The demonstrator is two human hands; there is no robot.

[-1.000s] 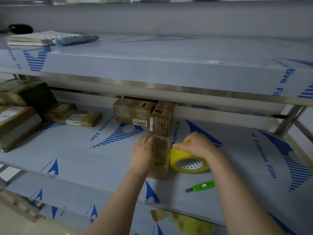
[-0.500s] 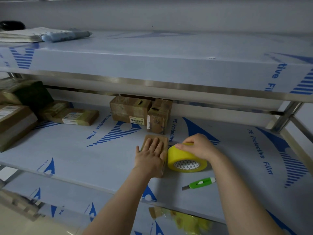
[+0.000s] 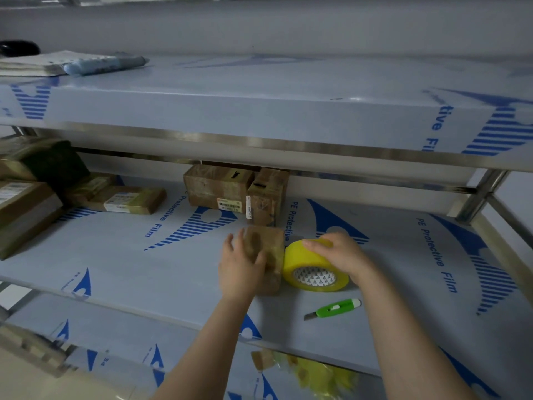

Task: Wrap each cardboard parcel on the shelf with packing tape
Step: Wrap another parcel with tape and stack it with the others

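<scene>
Left hand (image 3: 240, 269) went from lying flat on the small parcel (image 3: 269, 249) to gripping its left edge, thumb on top. Right hand (image 3: 341, 252) curls over the yellow tape roll (image 3: 314, 272), which touches the parcel's right side, mid shelf (image 3: 144, 264). Green knife (image 3: 334, 308) lies near the roll, toward the front edge.

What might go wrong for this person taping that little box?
1. The green utility knife lies beside the right forearm with its grey blade tip showing; a sweep of the arm might nick skin or knock it off the film-covered shelf.
2. The left hand grips the small brown cardboard parcel from one side while the right hand holds the yellow roll of packing tape beside it; the parcel could twist and the tape crease.
</scene>
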